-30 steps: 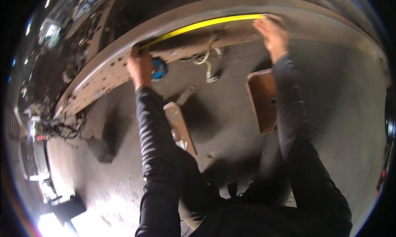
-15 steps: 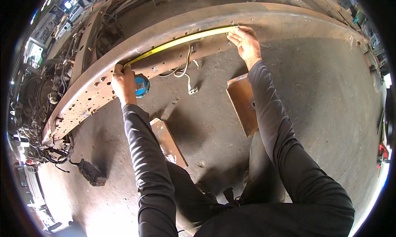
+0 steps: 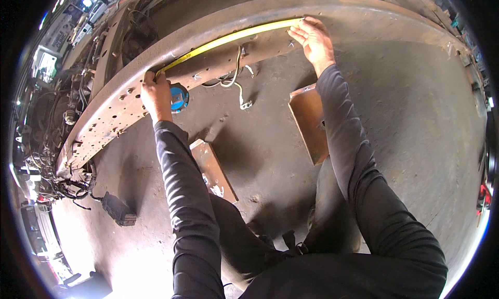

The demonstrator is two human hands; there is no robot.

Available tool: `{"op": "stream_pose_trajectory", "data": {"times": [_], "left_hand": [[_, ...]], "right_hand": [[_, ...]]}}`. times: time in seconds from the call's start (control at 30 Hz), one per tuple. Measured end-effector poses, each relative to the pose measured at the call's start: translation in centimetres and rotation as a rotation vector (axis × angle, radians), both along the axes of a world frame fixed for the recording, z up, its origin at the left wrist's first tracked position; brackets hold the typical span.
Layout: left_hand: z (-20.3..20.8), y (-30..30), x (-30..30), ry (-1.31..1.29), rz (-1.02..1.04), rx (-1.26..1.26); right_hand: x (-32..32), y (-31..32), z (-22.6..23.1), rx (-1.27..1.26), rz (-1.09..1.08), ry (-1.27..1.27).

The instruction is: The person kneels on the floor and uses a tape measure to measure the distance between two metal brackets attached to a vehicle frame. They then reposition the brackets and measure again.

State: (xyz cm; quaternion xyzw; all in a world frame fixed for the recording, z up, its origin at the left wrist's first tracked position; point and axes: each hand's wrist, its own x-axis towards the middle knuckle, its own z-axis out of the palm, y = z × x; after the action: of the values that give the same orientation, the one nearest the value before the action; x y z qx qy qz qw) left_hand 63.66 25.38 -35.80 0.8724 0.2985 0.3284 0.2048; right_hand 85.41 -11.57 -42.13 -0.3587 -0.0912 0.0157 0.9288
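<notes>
A yellow tape measure blade (image 3: pixel 228 40) lies stretched along the side of a long rusty steel beam (image 3: pixel 112 102). My left hand (image 3: pixel 156 96) is closed, pinching the blade against the beam near its left end. Just right of that hand hangs the round blue and black tape measure case (image 3: pixel 178 97). At the blade's far right end, my right hand (image 3: pixel 315 41) holds the tip between thumb and fingers against the beam. Holes and small white chalk marks show on the beam's face below the blade.
Pale cables (image 3: pixel 238 83) hang from the beam between my hands. Two rusty metal pieces, a left one (image 3: pixel 214 169) and a right one (image 3: pixel 310 123), stand on the concrete floor (image 3: pixel 265 158) by my legs. Wiring (image 3: pixel 67 117) and a dark box (image 3: pixel 118 209) crowd the left.
The whole view has shifted slightly, so the beam and hands sit a little higher in the picture. Both hands keep their places on the tape.
</notes>
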Motion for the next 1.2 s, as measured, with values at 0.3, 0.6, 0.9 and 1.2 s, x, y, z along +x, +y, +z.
{"op": "stream_pose_trajectory", "data": {"times": [0.3,0.6,0.9,1.2], "left_hand": [[0.4,-0.6,-0.1,-0.019,-0.002,-0.015],[0.1,-0.1,0.0,-0.012,0.001,-0.006],[0.2,-0.5,-0.1,-0.042,-0.003,-0.029],[0.2,-0.3,0.0,-0.008,0.011,-0.016]], "right_hand": [[0.1,0.3,0.9,-0.057,-0.040,0.011],[0.5,0.2,0.0,-0.091,-0.029,-0.016],[0.3,0.1,0.2,-0.131,-0.038,-0.003],[0.3,0.3,0.0,-0.161,-0.039,0.012]]}}
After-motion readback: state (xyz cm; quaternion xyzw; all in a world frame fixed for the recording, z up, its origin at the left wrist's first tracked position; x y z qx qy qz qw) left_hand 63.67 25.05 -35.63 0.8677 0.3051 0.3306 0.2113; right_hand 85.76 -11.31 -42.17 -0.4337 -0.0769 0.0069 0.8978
